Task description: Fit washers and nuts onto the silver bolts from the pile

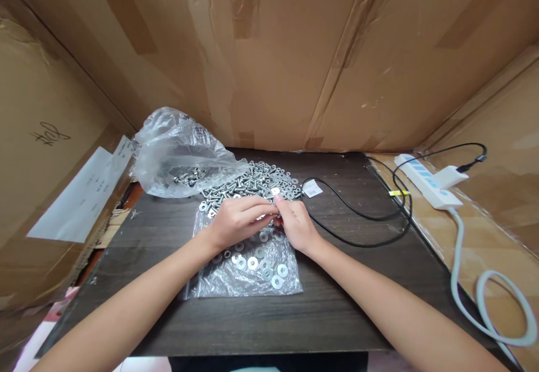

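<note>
Two hands meet over loose hardware on a dark table, walled in by cardboard.

Cardboard panels ring the dark table; at 10 o'clock a crumpled clear bag spills a pile of screws and washers, and at 6 o'clock a flat plastic bag holds washers. At 3 o'clock lie a black cable and a white power strip. At centre the left hand and right hand touch fingertips, pinching a small metal piece too tiny to identify.
</note>
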Available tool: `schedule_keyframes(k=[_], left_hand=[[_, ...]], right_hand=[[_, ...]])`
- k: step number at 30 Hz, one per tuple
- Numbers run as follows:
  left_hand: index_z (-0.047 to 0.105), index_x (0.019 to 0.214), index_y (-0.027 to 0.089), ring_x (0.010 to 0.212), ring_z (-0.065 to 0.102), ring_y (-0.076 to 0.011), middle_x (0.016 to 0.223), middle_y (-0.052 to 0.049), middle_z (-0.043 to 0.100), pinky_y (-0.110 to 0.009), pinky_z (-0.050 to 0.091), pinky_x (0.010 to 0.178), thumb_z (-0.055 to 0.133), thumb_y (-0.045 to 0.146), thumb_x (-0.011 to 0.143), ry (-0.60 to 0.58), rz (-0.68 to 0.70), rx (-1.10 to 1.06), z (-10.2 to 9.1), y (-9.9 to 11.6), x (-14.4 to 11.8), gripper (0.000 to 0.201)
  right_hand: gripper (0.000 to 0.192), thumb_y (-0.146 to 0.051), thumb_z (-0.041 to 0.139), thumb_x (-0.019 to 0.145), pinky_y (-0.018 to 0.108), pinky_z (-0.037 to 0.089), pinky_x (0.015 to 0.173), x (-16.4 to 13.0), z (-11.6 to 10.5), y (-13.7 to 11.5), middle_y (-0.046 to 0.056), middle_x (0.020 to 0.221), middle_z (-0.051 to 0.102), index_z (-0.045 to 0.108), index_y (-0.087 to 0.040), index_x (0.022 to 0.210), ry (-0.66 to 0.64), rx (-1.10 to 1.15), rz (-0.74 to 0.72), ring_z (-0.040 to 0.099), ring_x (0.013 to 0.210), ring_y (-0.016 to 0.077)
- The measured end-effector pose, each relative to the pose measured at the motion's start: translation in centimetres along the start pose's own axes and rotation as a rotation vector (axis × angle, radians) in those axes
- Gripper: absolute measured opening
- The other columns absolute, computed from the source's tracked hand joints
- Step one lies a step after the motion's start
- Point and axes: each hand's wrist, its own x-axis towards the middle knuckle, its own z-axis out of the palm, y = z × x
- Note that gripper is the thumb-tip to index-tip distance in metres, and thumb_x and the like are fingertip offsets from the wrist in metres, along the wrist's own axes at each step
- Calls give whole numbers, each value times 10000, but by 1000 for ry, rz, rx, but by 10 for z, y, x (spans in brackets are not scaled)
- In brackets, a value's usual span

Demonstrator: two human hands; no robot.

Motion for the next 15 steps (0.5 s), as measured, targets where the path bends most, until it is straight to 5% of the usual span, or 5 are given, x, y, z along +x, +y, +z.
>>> schedule_keyframes(k=[8,15], left_hand=[[692,905,165,520,533,-61,821,-25,692,-201,483,508,672,231,882,85,-369,-283,0,1,2,73],[674,916,156,528,554,-71,804,-28,697,-201,487,505,605,161,894,32,-212,-216,3,4,-1,73]], right_hand=[[177,-351,484,931,289,403,626,1,-16,-1,34,864,575,508,-198,1017,22,-233,-371,493,643,148],[208,-300,399,975,293,366,641,4,-17,1,41,767,537,505,-195,830,8,-445,-549,505,693,173]])
